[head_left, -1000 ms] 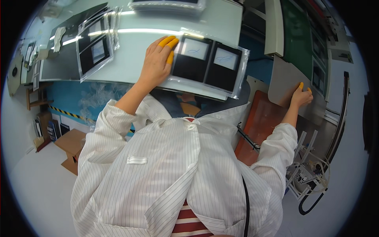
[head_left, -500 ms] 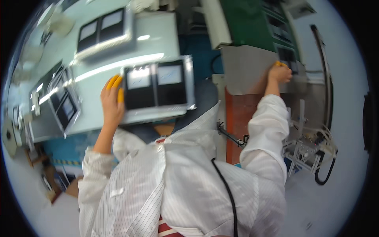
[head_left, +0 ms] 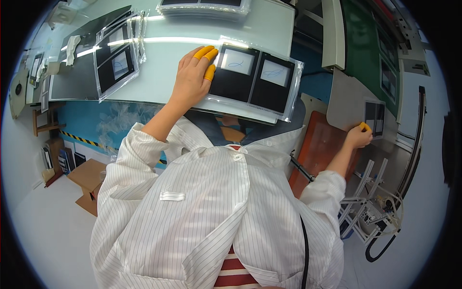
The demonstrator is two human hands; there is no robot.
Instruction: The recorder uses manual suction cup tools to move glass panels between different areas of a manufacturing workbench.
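My left hand, with yellow covers on several fingers, rests on the pale glossy table. Its fingers are stretched out, the tips at the left edge of a clear-bagged sheet with two black panels, each with a white window and a blue mark. Whether more sheets lie beneath it I cannot tell. Far to the right, my right hand has its yellow-covered fingers curled closed at the near left corner of a black-and-white panel. That panel lies on a metal plate at the end of a green belt; the fingertips are partly hidden.
More bagged panels lie overlapping on a dark sheet at the left. Another bagged stack sits at the far table edge. Beside my right forearm is a metal frame with tubes. An orange-red surface lies below the plate.
The view has shifted, so the table sits further right and is sharper. My right hand and the panel beside it have come nearer me, off the belt's end. My left hand stays by the bagged sheet.
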